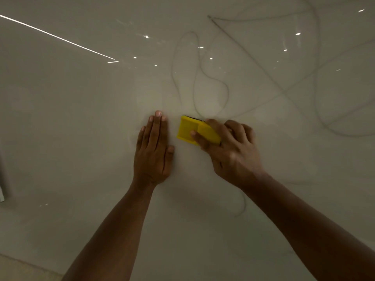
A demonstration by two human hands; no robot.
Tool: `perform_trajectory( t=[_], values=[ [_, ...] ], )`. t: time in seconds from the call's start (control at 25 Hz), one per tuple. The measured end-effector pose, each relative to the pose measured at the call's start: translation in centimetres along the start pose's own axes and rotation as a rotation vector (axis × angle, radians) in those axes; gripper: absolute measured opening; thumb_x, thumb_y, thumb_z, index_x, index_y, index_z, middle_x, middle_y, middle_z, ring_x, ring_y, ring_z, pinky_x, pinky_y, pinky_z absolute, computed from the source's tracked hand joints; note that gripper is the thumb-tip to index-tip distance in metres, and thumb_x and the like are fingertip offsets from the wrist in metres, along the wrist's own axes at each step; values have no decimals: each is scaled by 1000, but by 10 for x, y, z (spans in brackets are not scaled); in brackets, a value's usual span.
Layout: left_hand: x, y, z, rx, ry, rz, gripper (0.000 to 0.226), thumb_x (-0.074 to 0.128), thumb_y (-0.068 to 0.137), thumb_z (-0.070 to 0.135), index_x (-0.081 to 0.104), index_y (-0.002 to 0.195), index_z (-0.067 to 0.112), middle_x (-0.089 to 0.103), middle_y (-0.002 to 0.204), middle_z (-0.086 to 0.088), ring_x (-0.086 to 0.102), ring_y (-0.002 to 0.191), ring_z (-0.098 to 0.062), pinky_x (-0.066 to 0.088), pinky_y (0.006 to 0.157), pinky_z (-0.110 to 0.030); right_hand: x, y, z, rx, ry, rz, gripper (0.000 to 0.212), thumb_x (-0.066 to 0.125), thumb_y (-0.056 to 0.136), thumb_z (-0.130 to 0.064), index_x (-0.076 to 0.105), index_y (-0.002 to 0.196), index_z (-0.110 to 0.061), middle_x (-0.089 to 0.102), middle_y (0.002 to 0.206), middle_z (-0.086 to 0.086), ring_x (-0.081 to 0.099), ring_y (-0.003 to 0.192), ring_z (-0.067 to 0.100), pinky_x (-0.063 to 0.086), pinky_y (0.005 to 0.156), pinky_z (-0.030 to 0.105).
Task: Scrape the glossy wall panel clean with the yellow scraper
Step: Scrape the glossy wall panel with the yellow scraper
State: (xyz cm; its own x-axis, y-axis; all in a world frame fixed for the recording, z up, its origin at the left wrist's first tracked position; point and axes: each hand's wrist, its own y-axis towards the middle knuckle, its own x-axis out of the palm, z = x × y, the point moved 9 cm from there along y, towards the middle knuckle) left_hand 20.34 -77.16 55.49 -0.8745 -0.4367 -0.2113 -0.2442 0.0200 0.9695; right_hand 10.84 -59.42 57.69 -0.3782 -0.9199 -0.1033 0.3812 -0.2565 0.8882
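The glossy pale wall panel (85,122) fills the view and reflects small ceiling lights. Thin grey scribbled lines (223,86) curl across its upper right and run down past my right forearm. My right hand (231,151) is shut on the yellow scraper (189,129), thumb on its face, the dark blade edge pressed to the panel at the upper left of the tool. My left hand (154,151) lies flat on the panel just left of the scraper, fingers together and pointing up, holding nothing.
A bright reflected light strip (58,37) slants across the upper left. A narrow metal edge or profile (2,179) shows at the far left. A paler floor strip (24,268) appears at the bottom left corner.
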Motion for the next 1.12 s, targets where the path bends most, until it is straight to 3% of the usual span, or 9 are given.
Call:
perform_trajectory(
  t=[0.16, 0.32, 0.36, 0.48, 0.64, 0.68, 0.8, 1.0, 1.12],
  values=[
    [-6, 11, 0, -8, -12, 32, 64, 29, 105, 26, 26, 164, 1, 22, 173, -14, 19, 162, -27, 22, 129, -47, 2, 18, -12, -381, -56, -68, 49, 63, 97, -20, 60, 145, -34, 63, 143, 9, 58, 112, 35, 42, 92, 44],
    [-9, 23, -5, -12, -37, 48, 65, 31, 103, 24, 23, 164, 3, 23, 173, -14, 21, 161, -27, 26, 128, -51, -12, 67, 38, -47, -39, 8, 42, 63, 102, -30, 60, 143, -39, 62, 141, 6, 54, 112, 36, 37, 89, 43],
    [-9, 26, -5, -25, -45, 57, 65, 31, 103, 25, 24, 164, 3, 24, 173, -14, 22, 161, -27, 26, 129, -50, -9, 73, 35, -41, -14, 1, 40, 65, 102, -31, 63, 141, -40, 63, 139, 5, 55, 112, 37, 38, 89, 43],
    [-13, 41, -9, -112, -68, 106, 64, 29, 104, 24, 29, 163, 3, 26, 172, -14, 24, 161, -25, 23, 130, -47, -7, 85, 14, -304, -48, -57, 37, 65, 101, -31, 67, 137, -36, 66, 136, 8, 63, 107, 38, 46, 88, 44],
    [-18, 64, -16, -204, -71, 154, 66, 28, 102, 27, 29, 165, 6, 25, 173, -11, 24, 161, -24, 19, 130, -44, -17, 127, 48, -115, -113, -1, 37, 62, 103, -34, 64, 140, -36, 65, 136, 10, 62, 101, 39, 42, 81, 43],
    [-19, 68, -18, -220, -76, 168, 66, 28, 102, 28, 29, 165, 7, 25, 173, -11, 25, 160, -24, 20, 130, -44, -12, 129, 42, -149, -118, -17, 37, 62, 102, -35, 65, 139, -35, 65, 136, 10, 62, 100, 38, 43, 80, 42],
    [-22, 76, -22, -250, -76, 206, 68, 27, 100, 28, 30, 164, 6, 26, 173, -11, 25, 160, -23, 21, 130, -44, -1, 126, 16, -453, -188, -81, 36, 60, 104, -37, 65, 139, -36, 66, 136, 9, 64, 101, 34, 47, 80, 40],
    [-25, 77, -20, -252, -65, 217, 67, 29, 102, 29, 27, 165, 7, 26, 173, -10, 25, 160, -24, 22, 130, -45, -17, 176, 58, -83, -204, 18, 37, 59, 102, -34, 65, 139, -33, 66, 132, 13, 63, 102, 40, 46, 80, 42],
    [-28, 77, -18, -239, -65, 230, 66, 30, 103, 28, 30, 164, 3, 28, 172, -14, 27, 160, -27, 24, 130, -47, 2, 159, 21, -398, -240, -65, 37, 55, 105, -37, 64, 141, -34, 65, 134, 13, 64, 103, 37, 48, 81, 41]
  ],
)
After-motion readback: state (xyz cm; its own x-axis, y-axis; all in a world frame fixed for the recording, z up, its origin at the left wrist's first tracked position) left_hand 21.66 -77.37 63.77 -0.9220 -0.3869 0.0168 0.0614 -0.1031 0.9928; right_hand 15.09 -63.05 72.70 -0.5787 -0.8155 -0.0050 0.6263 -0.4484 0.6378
